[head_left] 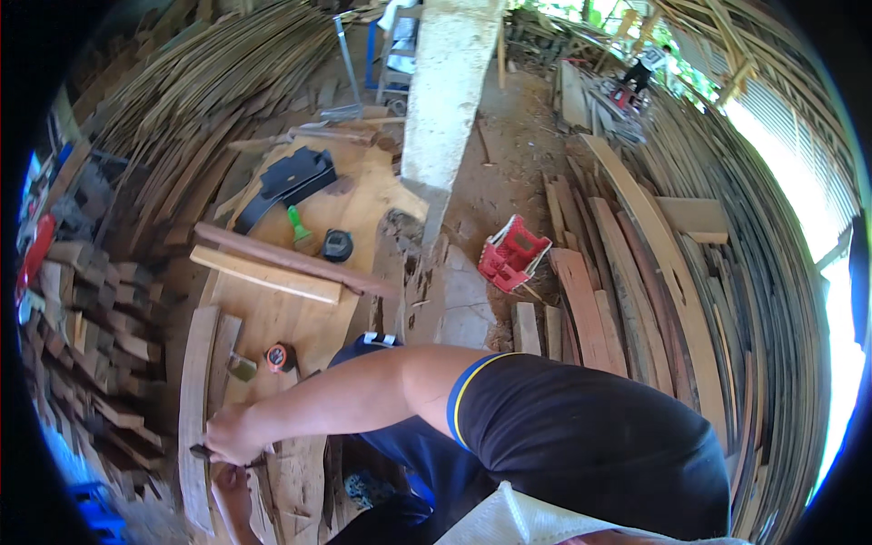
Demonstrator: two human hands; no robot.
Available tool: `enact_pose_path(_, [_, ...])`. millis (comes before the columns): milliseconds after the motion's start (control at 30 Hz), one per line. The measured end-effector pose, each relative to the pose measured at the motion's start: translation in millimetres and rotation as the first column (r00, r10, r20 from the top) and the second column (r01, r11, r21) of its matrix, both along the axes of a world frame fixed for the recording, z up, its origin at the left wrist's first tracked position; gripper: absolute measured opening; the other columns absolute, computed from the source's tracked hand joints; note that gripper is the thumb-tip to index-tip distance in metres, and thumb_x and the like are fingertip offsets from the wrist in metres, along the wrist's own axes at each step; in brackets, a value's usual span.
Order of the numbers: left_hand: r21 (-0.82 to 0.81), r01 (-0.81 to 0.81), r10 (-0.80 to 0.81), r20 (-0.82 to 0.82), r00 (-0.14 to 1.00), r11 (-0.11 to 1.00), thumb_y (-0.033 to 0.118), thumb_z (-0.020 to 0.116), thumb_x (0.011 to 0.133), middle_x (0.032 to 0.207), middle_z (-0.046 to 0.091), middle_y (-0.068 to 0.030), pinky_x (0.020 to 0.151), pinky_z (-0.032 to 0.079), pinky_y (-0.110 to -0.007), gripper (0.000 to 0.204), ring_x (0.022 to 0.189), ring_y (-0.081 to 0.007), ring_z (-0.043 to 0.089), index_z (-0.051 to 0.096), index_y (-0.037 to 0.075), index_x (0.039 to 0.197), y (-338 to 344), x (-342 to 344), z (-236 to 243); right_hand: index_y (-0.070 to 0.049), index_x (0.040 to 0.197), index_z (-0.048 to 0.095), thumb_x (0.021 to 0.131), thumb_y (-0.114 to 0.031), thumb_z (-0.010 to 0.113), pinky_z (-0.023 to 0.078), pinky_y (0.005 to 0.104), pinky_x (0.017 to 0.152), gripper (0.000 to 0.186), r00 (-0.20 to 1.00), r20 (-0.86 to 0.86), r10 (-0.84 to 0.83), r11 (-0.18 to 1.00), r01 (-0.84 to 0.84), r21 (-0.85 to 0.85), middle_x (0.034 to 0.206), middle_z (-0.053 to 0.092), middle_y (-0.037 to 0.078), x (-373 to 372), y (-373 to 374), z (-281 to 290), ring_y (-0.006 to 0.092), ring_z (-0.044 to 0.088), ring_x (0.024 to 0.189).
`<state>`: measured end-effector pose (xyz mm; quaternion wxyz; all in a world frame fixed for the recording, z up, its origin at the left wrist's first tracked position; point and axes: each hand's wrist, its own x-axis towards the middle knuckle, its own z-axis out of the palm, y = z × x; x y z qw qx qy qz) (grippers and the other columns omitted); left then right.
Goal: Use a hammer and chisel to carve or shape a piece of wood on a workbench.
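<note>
My right hand (232, 434) reaches across to the left and is closed, with a small dark end of something (200, 451) poking out by its fingers. What that thing is I cannot make out. Just below it is my left hand (231, 480), partly hidden by the right, its fingers not clearly showing. Both are over a long pale wooden board (195, 400) lying on the wooden work table (272, 318). Close by lies an orange-and-black tape measure (281, 357), with a small greenish clear object (242, 367) beside it.
Farther up the table lie two wooden strips (263, 274), a dark round tape measure (337, 245), a green-handled brush (298, 225) and a black tray (295, 174). A concrete post (450, 100) rises behind. A red plastic chair (514, 254) and stacked planks (627, 282) lie right. Another person (647, 65) is far off.
</note>
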<state>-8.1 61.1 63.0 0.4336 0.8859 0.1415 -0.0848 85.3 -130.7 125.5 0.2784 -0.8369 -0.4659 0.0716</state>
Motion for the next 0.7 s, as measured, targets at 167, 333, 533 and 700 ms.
enact_pose_path(167, [0.048,0.076,-0.067,-0.156,0.986,0.996,0.024,0.052,0.098,0.095,0.064,-0.0036,0.051,0.047,-0.027,0.025,0.076,-0.0125,0.064,0.055,0.005,0.114,21,6,-1,0.002,0.099,0.063,0.094,-0.038,0.05,0.054,0.0471,0.077,0.042,0.996,-0.038,0.086,0.99,-0.09,-0.105,0.09,0.068,0.022,5,0,-7,0.0388,0.067,0.088])
enact_pose_path(333, [0.206,0.233,-0.184,-0.231,0.955,0.95,0.025,0.05,0.099,0.094,0.062,-0.0066,0.052,0.052,-0.031,0.026,0.075,-0.0156,0.063,0.05,0.002,0.111,23,36,-24,0.002,0.098,0.063,0.093,-0.038,0.051,0.055,0.0466,0.079,0.042,0.996,-0.061,0.068,0.991,-0.075,-0.109,0.091,0.068,0.022,11,-22,-7,0.0383,0.067,0.089])
enact_pose_path(533, [0.068,0.268,-0.253,-0.172,0.952,0.961,0.026,0.053,0.099,0.089,0.058,-0.0056,0.058,0.052,-0.03,0.028,0.075,-0.0145,0.06,0.051,0.002,0.113,61,44,-57,0.002,0.099,0.065,0.092,-0.037,0.052,0.054,0.0463,0.08,0.042,0.992,-0.098,0.082,0.989,-0.094,-0.118,0.095,0.069,0.022,19,-19,-12,0.0376,0.067,0.09])
enact_pose_path(700, [-0.02,0.356,-0.355,0.031,0.934,0.934,0.023,0.053,0.099,0.098,0.058,-0.0051,0.066,0.048,-0.029,0.029,0.083,-0.0136,0.058,0.05,0.005,0.121,79,34,-56,0.001,0.099,0.067,0.09,-0.039,0.053,0.054,0.0456,0.082,0.043,0.991,-0.097,0.089,0.99,-0.099,-0.104,0.095,0.069,0.021,31,-5,-16,0.0373,0.067,0.091])
